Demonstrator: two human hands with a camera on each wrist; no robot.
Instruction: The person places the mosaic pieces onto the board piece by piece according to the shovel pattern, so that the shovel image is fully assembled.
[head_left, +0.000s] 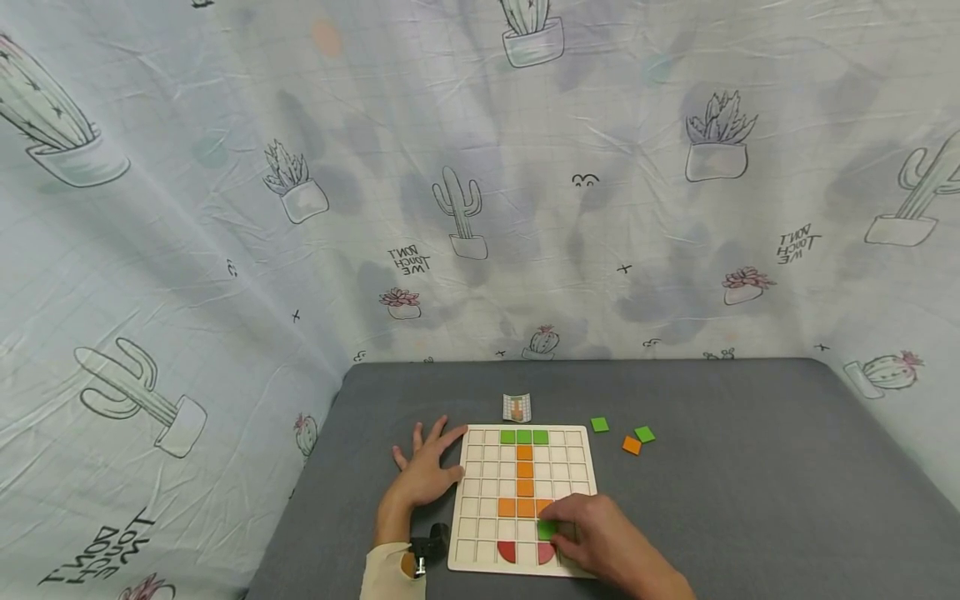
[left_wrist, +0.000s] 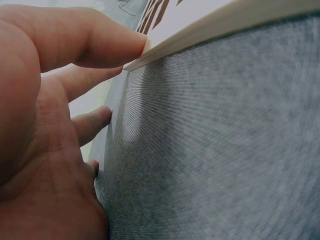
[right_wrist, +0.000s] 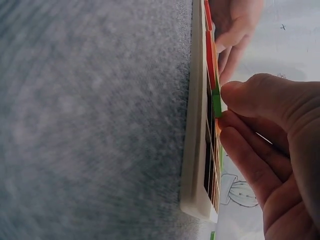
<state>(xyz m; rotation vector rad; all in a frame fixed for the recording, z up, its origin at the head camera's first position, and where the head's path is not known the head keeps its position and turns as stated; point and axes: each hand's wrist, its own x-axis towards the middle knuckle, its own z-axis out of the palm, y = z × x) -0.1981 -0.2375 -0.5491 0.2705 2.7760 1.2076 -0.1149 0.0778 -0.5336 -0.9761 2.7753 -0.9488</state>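
A wooden grid board [head_left: 467, 529] lies flat on the grey table. Green tiles [head_left: 524, 437] sit in its top row, and orange tiles [head_left: 525, 470] run down the middle into a short row. Two red rounded pieces [head_left: 507, 551] lie near the bottom. My right hand [head_left: 603, 533] pinches a green tile [head_left: 547, 530] between thumb and fingers, above a red piece; in the right wrist view this tile [right_wrist: 216, 103] is at the board's surface. My left hand [head_left: 426, 475] is spread, thumb and index finger touching the board's left edge [left_wrist: 200, 35].
Two loose green tiles [head_left: 599, 425] and an orange tile [head_left: 632, 446] lie right of the board on the grey table [head_left: 750, 483]. A small printed pattern card [head_left: 516, 407] is behind the board. Cactus-print cloth [head_left: 525, 250] hangs around the table.
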